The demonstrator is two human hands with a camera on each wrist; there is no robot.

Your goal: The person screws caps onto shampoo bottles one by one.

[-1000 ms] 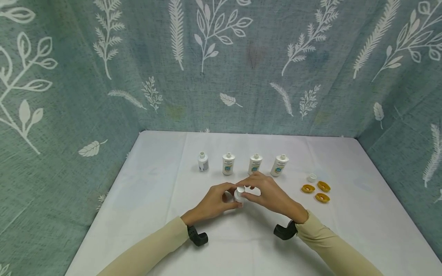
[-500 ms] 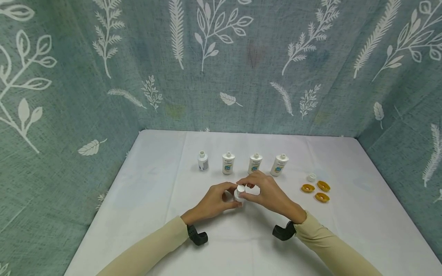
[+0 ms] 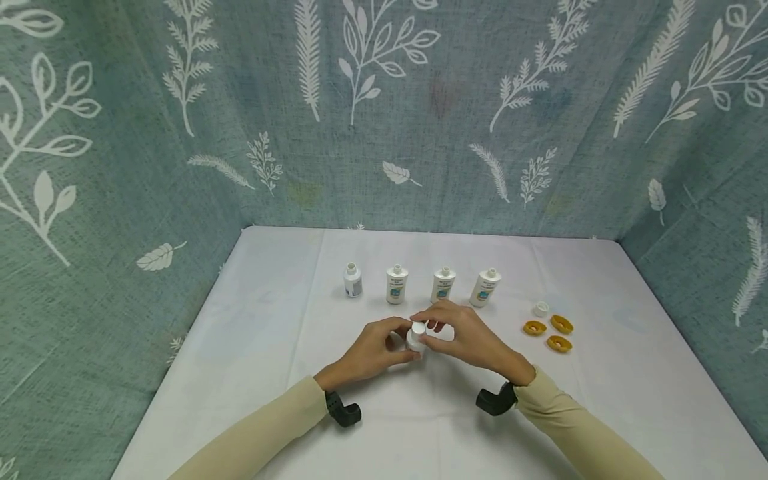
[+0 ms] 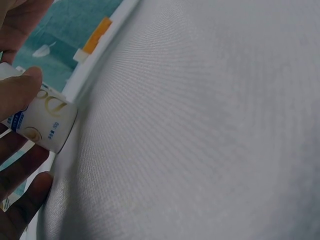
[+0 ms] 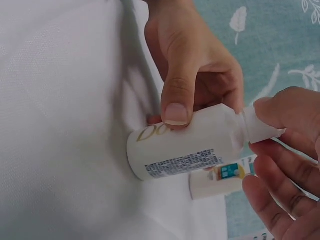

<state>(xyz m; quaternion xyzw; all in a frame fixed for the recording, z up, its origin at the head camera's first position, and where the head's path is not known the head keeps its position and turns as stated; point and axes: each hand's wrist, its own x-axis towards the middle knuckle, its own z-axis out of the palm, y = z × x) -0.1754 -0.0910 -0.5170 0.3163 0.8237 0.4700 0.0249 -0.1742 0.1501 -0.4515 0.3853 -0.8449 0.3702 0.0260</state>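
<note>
My left hand (image 3: 369, 350) grips a small white bottle (image 5: 185, 142) by its body, thumb on one side and fingers on the other. Gold lettering and a block of small dark print show on the bottle, which stands with its base at the white cloth. On its neck sits a white cap (image 5: 257, 125). Thumb and index finger of my right hand (image 3: 471, 337) pinch that cap from above, while the other fingers stay loosely bent beside it. The left wrist view shows the lower part of the bottle (image 4: 47, 117) under my thumb.
Several white bottles (image 3: 397, 285) with uncapped necks stand in a row behind my hands. A loose white cap (image 3: 541, 309) lies to the right, close to three mustard-yellow rings (image 3: 559, 343). Leaf-patterned green curtains (image 3: 336, 180) enclose the table's back and sides.
My right hand has shifted very slightly at the cap. The left hand keeps its grip on the bottle in the same spot, and the other things have not moved.
</note>
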